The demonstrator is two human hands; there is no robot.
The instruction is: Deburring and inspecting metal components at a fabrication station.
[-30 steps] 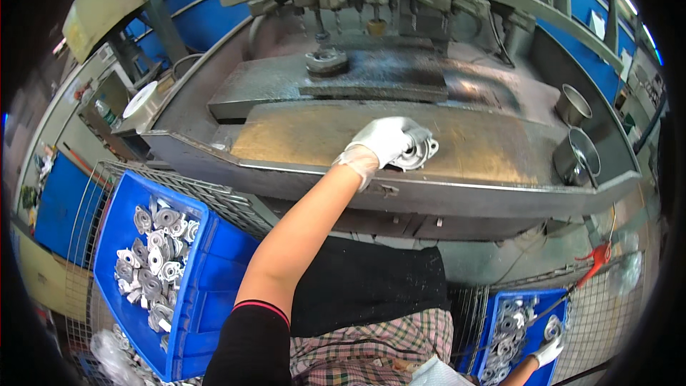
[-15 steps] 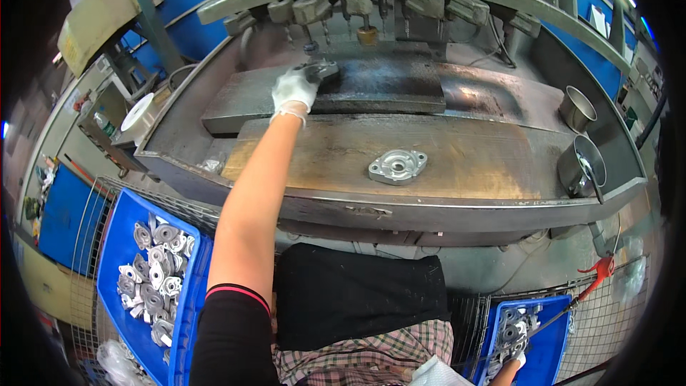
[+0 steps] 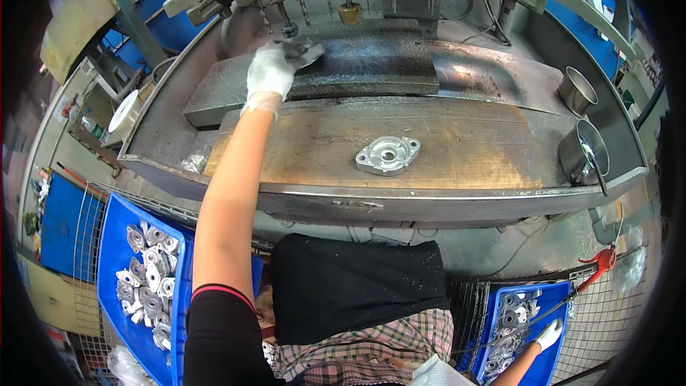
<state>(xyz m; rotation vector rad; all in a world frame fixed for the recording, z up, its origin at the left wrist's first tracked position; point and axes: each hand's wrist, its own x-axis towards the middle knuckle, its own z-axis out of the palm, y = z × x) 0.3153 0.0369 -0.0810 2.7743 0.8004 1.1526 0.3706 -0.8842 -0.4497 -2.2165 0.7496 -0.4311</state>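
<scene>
My left hand [image 3: 273, 71], in a white glove, reaches onto the raised dark metal block [image 3: 371, 68] under the drill heads. Its fingers are closed on a dark grey metal casting [image 3: 307, 52], partly hidden by the glove and blurred. One silvery casting [image 3: 388, 155], with a round bore and two eared ends, lies flat on the brownish plate [image 3: 457, 143] nearer to me. At the lower right, my right hand [image 3: 549, 334], also gloved, is over a blue bin [image 3: 549, 300] of castings. Its fingers look stretched out by the bin's right side, and nothing shows in them.
Several drill bits [image 3: 348, 11] hang above the block. Two metal cups [image 3: 580, 154] stand at the tray's right end. A larger blue bin [image 3: 180, 271] of castings sits at my left. A red-handled air gun [image 3: 604, 260] hangs at the right.
My right hand has moved from over the castings to the right side of the bin. My left hand stays with its casting below the drills, and the whole view has shifted slightly.
</scene>
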